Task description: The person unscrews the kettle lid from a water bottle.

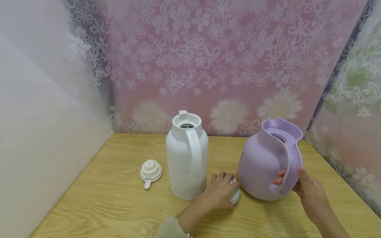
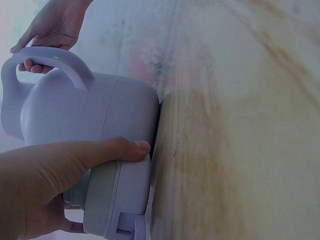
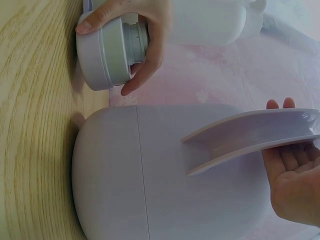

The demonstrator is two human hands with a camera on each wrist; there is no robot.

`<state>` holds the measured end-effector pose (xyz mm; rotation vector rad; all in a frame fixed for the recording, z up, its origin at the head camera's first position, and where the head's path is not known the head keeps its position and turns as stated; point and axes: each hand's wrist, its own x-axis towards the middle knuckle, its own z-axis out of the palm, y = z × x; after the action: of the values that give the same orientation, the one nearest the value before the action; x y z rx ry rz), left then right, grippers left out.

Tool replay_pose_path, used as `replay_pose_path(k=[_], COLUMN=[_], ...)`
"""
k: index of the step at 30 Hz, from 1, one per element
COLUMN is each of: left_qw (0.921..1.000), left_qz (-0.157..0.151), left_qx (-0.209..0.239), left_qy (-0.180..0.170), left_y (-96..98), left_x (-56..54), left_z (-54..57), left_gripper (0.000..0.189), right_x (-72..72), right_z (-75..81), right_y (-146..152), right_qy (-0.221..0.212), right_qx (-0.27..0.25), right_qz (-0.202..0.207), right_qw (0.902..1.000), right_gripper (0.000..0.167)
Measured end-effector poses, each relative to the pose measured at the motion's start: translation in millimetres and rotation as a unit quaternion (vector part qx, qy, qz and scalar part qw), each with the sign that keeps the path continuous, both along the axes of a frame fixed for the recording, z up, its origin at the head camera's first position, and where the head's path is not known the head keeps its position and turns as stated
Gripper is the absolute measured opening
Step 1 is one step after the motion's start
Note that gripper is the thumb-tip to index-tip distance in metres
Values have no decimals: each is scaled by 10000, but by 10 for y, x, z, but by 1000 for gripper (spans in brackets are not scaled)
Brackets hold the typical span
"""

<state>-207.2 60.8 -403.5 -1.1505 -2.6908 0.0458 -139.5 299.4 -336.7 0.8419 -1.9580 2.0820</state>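
A lilac vacuum jug [image 1: 262, 165] stands at the right, uncovered, its spout and inner mouth showing in the head view. My right hand [image 1: 312, 195] holds its handle [image 3: 235, 137], fingers passed through the loop and thumb outside. Just left of the jug, my left hand [image 1: 221, 191] grips a pale stopper lid [image 3: 95, 55] from above. The lid is down at the tabletop, its stepped plug upward between thumb and fingers; a small lever shows at its edge in the left wrist view. Behind the left wrist rises a white vacuum jug [image 1: 178, 162], also uncovered.
A white stopper [image 1: 150, 170] with a tab lies plug-up left of the white jug. Everything stands on a wood-grain table [image 1: 98, 198]. Flowered cloth [image 1: 190, 66] hangs behind and at the right; a pale wall [image 1: 44, 132] borders the left.
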Motion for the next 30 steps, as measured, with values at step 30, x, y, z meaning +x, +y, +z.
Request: replay_pose_path(k=[30], left_qw=[9997], left_qz=[190], left_qx=[-54], left_qy=[-174], left_y=[37], left_x=[-45], left_z=[25], left_gripper=[75], right_x=[-48], right_z=[68], right_y=[67], right_qy=[209], right_qx=[-24], right_qz=[316], right_qw=[9993], right_gripper=[53])
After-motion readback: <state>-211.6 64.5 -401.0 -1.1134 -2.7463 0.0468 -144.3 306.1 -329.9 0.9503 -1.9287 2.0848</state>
